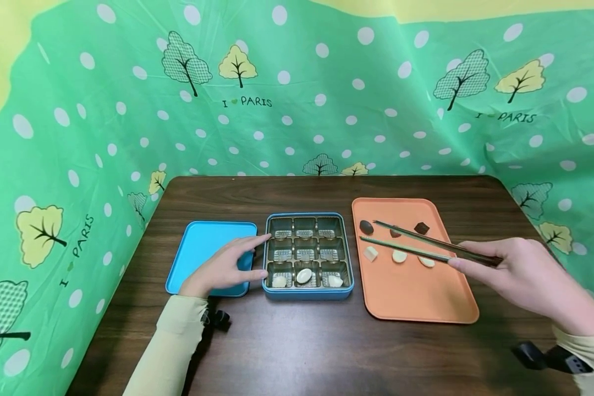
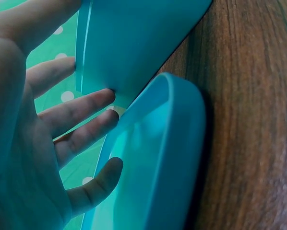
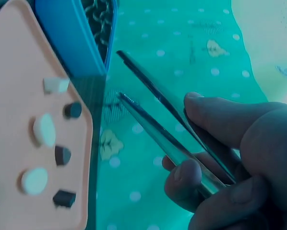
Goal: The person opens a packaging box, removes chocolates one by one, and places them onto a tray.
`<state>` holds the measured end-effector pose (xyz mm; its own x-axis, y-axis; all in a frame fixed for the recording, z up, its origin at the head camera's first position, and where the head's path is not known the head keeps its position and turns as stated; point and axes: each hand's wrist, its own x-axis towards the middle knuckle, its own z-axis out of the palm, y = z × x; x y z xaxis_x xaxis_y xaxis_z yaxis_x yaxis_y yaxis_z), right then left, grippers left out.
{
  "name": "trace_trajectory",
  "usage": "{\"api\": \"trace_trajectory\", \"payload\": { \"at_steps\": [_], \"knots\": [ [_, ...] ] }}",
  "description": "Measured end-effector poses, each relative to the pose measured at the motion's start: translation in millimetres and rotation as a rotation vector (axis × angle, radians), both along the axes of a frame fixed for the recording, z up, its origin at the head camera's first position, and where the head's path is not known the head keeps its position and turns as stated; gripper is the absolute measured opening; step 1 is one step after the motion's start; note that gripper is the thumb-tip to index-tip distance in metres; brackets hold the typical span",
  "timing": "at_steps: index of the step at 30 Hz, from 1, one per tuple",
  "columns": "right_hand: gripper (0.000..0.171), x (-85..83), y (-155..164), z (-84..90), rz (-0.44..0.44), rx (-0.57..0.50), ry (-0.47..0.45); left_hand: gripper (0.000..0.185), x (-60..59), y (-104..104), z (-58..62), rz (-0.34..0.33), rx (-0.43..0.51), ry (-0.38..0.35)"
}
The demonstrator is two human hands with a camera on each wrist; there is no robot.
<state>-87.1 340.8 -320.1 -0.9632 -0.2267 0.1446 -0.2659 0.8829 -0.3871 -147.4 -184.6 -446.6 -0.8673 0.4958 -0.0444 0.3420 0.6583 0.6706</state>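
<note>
**Hand and Tool Positions at the Sorting Station**

Your right hand (image 1: pixel 529 278) is gripping a pair of long tweezers (image 1: pixel 425 245), with thumb and fingers pinching the rear of the two arms. You are holding them far back, so the tips are reaching out over the orange tray (image 1: pixel 416 300) while your hand is staying off the pieces. The tips are standing apart and holding nothing; they are hovering above the tray near the dark pieces.

Your left hand (image 1: pixel 223 267) is lying open, fingers straight, palm down on the blue lid (image 1: pixel 198 242). Its fingertips are reaching the left wall of the blue tin (image 1: pixel 307 291), a placement that appears to be steadying the tin against sliding on the worktop (image 1: pixel 302 346). The lid is lying flat just beside the tin, leaving the compartments uncovered.

The tin is sitting between lid and tray, touching neither visibly. Its gold insert is dividing it into nine compartments. The near row is holding three white pieces (image 1: pixel 304 275), one per compartment; the middle and far rows are showing no pieces.

On the tray, three more white pieces (image 1: pixel 399 256) are lying in a row, and three dark pieces (image 1: pixel 366 226) are lying beyond them, the middle one partly hidden under the tweezers.

Beyond the worktop, a green dotted cloth (image 1: pixel 297 110) is forming the backdrop.
</note>
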Motion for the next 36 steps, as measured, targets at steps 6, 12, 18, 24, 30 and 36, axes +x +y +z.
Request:
{"api": "trace_trajectory", "payload": {
  "at_steps": [6,12,18,24,30,36],
  "knots": [
    [0.038,-9.3,-26,3.3,0.096,-0.035,-0.027,0.084,-0.3,-1,-2.3,0.014,0.008,-0.014],
    [0.030,-14.7,-46,3.0,0.175,-0.068,-0.060,0.085,-1.8,-1,-4.7,0.016,0.006,-0.013],
    [0.037,-19.4,-67,3.0,0.234,-0.057,-0.068,0.085,-1.7,-1,-3.5,0.008,0.005,-0.013],
    [0.036,-24.3,-90,6.4,0.315,-0.039,-0.093,0.084,-1.9,-1,-2.3,0.015,0.004,-0.015],
    [0.026,-29.9,-113,5.9,0.456,-0.019,-0.030,0.084,-3.5,-1,-4.0,0.012,0.003,-0.017],
    [0.023,-36.0,-134,9.2,0.504,0.051,-0.048,0.085,-4.9,-2,-3.3,0.007,0.000,-0.016]
  ]
}}
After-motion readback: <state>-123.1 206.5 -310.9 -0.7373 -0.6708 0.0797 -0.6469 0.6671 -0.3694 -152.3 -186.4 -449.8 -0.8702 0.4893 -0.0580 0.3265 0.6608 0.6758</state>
